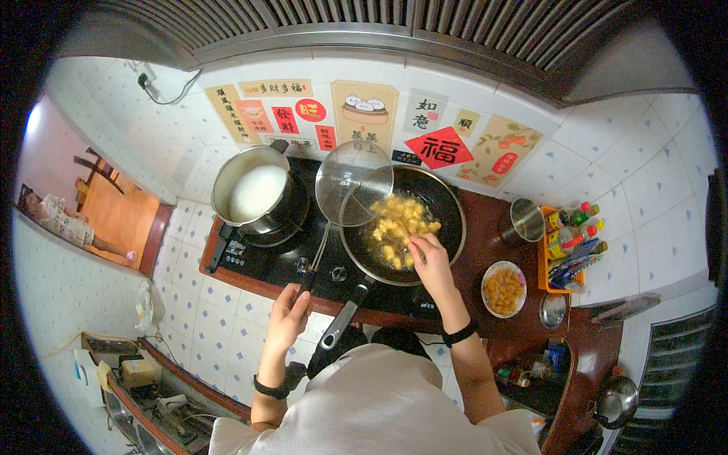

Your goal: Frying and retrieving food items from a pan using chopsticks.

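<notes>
My left hand [290, 315] grips the black handle of a wire-mesh skimmer [344, 176]. Its round mesh is raised over the stove and overlaps the left rim of a black frying pan [449, 199]. Golden battered pieces [398, 219] sit in bubbling oil in that pan. Over the pan's right part, my right hand [430, 261] pinches a thin utensil, apparently chopsticks, whose tips reach the pieces and are hard to make out. The pan's grey handle [344, 318] points toward my body, right of my left hand.
A pot [219, 190] holding white, foamy content stands on the left of the black stove [256, 264]. To the right are a plate of fried pieces [504, 291], a metal container [526, 219], an orange basket of bottles [543, 250] and a small metal bowl [552, 310]. A range hood [364, 45] hangs above.
</notes>
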Motion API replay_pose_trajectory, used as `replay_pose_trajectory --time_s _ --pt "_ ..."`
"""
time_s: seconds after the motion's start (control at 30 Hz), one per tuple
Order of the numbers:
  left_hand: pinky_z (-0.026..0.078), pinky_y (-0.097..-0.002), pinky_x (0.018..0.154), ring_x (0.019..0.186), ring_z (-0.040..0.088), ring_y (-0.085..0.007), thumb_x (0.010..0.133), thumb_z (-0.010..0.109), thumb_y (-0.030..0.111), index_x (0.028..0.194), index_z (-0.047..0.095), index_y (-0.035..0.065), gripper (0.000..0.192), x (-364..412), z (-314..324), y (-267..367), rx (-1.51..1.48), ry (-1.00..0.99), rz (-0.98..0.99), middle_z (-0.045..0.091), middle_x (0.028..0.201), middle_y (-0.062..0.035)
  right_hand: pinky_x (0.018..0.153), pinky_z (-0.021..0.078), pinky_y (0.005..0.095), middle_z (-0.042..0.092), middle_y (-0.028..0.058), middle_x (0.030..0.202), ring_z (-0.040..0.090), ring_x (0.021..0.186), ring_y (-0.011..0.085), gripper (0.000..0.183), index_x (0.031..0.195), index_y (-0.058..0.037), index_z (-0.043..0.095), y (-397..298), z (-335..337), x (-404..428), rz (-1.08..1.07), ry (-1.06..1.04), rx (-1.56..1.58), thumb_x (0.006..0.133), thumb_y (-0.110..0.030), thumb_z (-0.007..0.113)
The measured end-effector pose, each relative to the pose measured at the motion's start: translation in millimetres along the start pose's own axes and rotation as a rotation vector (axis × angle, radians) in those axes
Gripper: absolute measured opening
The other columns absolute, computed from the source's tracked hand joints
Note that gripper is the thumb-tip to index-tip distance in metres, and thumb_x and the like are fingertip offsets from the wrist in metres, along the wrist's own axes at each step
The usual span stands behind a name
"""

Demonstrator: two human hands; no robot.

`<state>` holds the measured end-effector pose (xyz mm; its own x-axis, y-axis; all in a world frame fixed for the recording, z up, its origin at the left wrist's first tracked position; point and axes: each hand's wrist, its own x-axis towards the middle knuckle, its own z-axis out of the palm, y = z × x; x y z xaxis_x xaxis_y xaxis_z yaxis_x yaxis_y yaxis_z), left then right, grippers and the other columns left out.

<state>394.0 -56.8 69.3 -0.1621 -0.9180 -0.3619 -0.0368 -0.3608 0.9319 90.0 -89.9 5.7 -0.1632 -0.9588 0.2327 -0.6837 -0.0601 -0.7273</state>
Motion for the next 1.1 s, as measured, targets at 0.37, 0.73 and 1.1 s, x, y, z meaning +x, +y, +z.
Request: replay_pose_trajectory --time_s 0.37,0.73,1.1 --pt "0.023 -0.0191 0.04 0.045 0.033 -0.0019 0.096 0.053 0.021 0.091 0.051 0.0068 0.015 -1 -7 -8 -0.017 0.039 0.001 0.044 0.062 0.005 0.066 0.0473 0.0315 0.059 0.0135 0.089 0.059 0.074 0.0268 0.02 0.099 0.005 0.063 -48 -46 -34 -0.047 -0.127 0.089 0.09 -0.012 0.059" --pt "0.023 -0.0183 0.041 0.046 0.032 -0.0015 0.096 0.053 0.021 0.091 0.051 0.0072 0.014 1 1 0 -0.037 -0.01 -0.005 0.043 0.062 0.0052 0.07 0.0482 0.0374 0.057 0.016 0.095 0.06 0.081 0.0347 0.015 0.098 0.0006 0.062 -34 11 -44 -0.09 -0.152 0.217 0.088 -0.01 0.06" --pt "0.022 -0.0185 0.04 0.045 0.032 -0.0015 0.095 0.053 0.021 0.091 0.051 0.0076 0.015 4 -7 -19 -0.076 0.023 0.058 0.044 0.062 0.0053 0.072 0.0483 0.0369 0.057 0.0159 0.096 0.06 0.084 0.0332 0.017 0.1 0.0012 0.061 -17 -55 -43 0.068 0.065 -0.051 0.09 -0.012 0.056"
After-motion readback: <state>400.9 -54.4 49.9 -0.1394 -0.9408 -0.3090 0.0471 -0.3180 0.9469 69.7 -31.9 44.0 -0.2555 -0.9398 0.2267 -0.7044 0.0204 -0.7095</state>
